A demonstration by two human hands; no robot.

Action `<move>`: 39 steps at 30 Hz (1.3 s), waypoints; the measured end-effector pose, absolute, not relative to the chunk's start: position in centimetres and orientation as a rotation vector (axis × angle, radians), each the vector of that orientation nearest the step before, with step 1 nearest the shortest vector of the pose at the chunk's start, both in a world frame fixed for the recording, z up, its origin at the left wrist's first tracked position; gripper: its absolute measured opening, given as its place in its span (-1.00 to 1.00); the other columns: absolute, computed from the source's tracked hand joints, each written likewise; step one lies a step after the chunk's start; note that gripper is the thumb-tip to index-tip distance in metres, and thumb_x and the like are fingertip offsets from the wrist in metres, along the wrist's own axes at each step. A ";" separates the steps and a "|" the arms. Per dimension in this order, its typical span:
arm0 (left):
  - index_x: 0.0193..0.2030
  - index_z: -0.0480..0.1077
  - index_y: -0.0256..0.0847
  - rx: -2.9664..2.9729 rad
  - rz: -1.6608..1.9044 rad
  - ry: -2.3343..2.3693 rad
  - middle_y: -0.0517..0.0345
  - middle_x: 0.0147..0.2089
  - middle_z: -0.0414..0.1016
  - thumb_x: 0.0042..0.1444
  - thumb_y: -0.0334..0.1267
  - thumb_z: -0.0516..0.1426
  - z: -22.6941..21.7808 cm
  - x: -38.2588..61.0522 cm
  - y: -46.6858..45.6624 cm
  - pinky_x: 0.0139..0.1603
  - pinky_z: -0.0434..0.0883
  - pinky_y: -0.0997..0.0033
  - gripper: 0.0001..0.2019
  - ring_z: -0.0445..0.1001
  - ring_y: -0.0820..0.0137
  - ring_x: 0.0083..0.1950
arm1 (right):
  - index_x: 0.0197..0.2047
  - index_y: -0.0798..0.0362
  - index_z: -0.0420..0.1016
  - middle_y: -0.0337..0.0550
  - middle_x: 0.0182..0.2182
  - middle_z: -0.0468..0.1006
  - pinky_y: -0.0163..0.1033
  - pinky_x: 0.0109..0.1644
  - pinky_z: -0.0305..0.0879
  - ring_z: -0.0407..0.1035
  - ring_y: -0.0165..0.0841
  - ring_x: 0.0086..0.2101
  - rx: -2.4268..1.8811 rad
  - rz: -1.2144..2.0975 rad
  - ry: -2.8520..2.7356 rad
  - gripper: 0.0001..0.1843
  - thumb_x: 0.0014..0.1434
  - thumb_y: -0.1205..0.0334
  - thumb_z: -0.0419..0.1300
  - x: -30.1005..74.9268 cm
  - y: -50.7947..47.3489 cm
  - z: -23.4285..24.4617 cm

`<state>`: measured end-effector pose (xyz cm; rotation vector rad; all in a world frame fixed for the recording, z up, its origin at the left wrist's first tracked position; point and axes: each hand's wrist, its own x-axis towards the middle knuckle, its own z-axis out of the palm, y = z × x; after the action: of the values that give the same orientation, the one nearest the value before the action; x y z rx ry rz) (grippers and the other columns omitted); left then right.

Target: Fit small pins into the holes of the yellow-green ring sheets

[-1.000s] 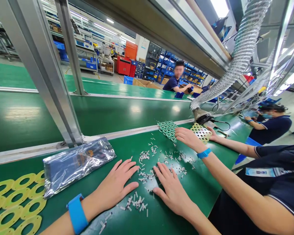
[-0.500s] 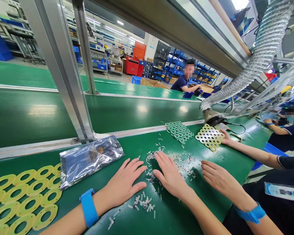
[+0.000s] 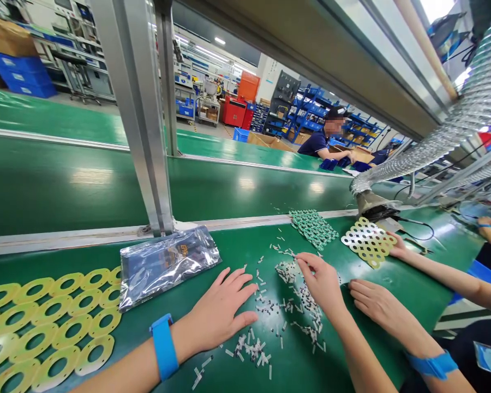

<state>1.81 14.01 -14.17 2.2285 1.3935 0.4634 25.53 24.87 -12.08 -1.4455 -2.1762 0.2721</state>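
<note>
My left hand point(image 3: 220, 312), with a blue wristband point(image 3: 164, 349), lies palm down on the green bench with its fingers spread. It holds nothing. Scattered around it are small electronic parts with thin wire leads point(image 3: 251, 349). My right hand point(image 3: 322, 283) is at the far side of a larger pile of these parts point(image 3: 306, 303). Its thumb and index finger are pinched together at a small leaded part point(image 3: 293, 255), seen only in bits at the fingertips. Under the palm, some of the pile is hidden.
Yellow ring panels point(image 3: 59, 327) and a silvery plastic bag point(image 3: 169, 265) lie left. Behind the pile is a green circuit panel point(image 3: 314, 228). A co-worker's hand point(image 3: 376, 301) rests at right; another hand point(image 3: 399, 245) holds a yellow panel point(image 3: 368, 243). A metal post point(image 3: 147, 136) and an exhaust hose point(image 3: 417, 158) rise behind.
My right hand has gone from lying flat on the pile to a pinch at its far side, uncovering and spreading parts. My left hand stays flat. The view has shifted slightly.
</note>
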 end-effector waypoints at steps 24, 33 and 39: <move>-0.38 0.29 -0.25 1.484 1.287 1.222 0.15 -0.46 0.39 0.18 -0.03 -0.23 -12.6 2.3 16.0 -0.35 0.34 0.45 -0.58 0.38 0.44 -0.41 | -0.41 0.05 0.49 -0.18 -0.48 0.47 -0.37 -0.33 0.20 0.37 -0.38 -0.44 -1.430 0.052 -2.253 -0.75 0.03 0.40 -0.02 23.7 28.9 -13.5; -0.28 0.33 -0.24 1.502 1.332 1.438 0.16 -0.34 0.42 0.09 -0.05 0.00 -9.3 -2.5 9.1 -0.24 0.33 0.45 -0.72 0.38 0.45 -0.28 | -0.35 0.06 0.50 -0.12 -0.38 0.54 -0.29 -0.25 0.26 0.42 -0.30 -0.35 -1.316 0.104 -2.305 -0.72 0.06 0.24 -0.03 25.0 28.4 -13.2; -0.09 0.27 -0.29 1.441 1.192 2.007 0.04 -0.08 0.35 0.08 -0.14 0.05 -10.1 -11.4 0.3 -0.03 0.30 0.15 -0.69 0.33 0.33 -0.06 | -0.38 0.02 0.49 -0.08 -0.35 0.58 -0.21 -0.32 0.32 0.45 -0.22 -0.40 -1.145 0.236 -2.322 -0.68 0.00 0.04 0.00 24.6 28.8 -13.6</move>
<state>-11.45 0.33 -10.08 1.4406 2.0074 1.1921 24.64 28.82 -13.59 -1.1453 -2.3220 0.2364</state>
